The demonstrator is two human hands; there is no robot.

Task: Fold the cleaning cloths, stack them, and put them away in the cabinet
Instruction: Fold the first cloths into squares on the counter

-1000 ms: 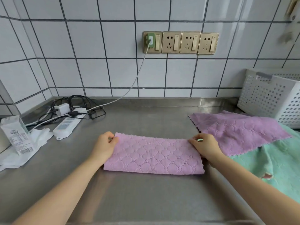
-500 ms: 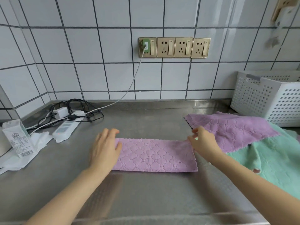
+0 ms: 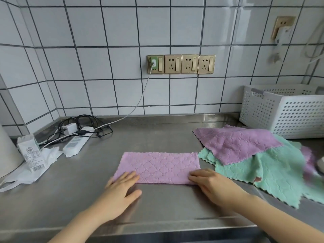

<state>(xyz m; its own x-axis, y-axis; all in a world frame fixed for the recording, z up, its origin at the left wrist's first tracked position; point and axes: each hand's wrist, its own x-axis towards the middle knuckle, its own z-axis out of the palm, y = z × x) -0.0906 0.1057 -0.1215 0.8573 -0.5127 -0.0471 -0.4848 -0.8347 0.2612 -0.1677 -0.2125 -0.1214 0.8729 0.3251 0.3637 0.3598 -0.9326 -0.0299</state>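
Folded cloth: where the steel tabletop (image 3: 84,199) is bare near its front edge, a pink cleaning cloth (image 3: 158,166) lies flat as a long folded strip, parallel to that edge.
Left hand: the left hand (image 3: 121,191) lies palm down at the strip's near left corner, fingers (image 3: 128,177) straight and close together, their tips resting on the cloth, thumb out on the steel.
Right hand: the right hand (image 3: 213,185) lies flat at the near right corner, fingers (image 3: 197,176) straight, slightly spread and pointing left, tips on the cloth's edge; neither hand grips anything.
Unfolded pile: just right of the strip, a purple cloth (image 3: 235,144) lies spread over mint-green cloths (image 3: 273,174), with more purple showing at the far right.
Basket: a white perforated basket (image 3: 284,113) stands behind the pile against the tiled wall (image 3: 105,67).
Left corner: a white power strip (image 3: 75,144) with tangled black cables (image 3: 84,125), a small carton (image 3: 31,153) and a crumpled white plastic bag (image 3: 29,172).
Wall: a row of four gold sockets (image 3: 181,64), the leftmost holding a green plug (image 3: 154,63) whose white cord (image 3: 138,104) runs down to the tabletop.
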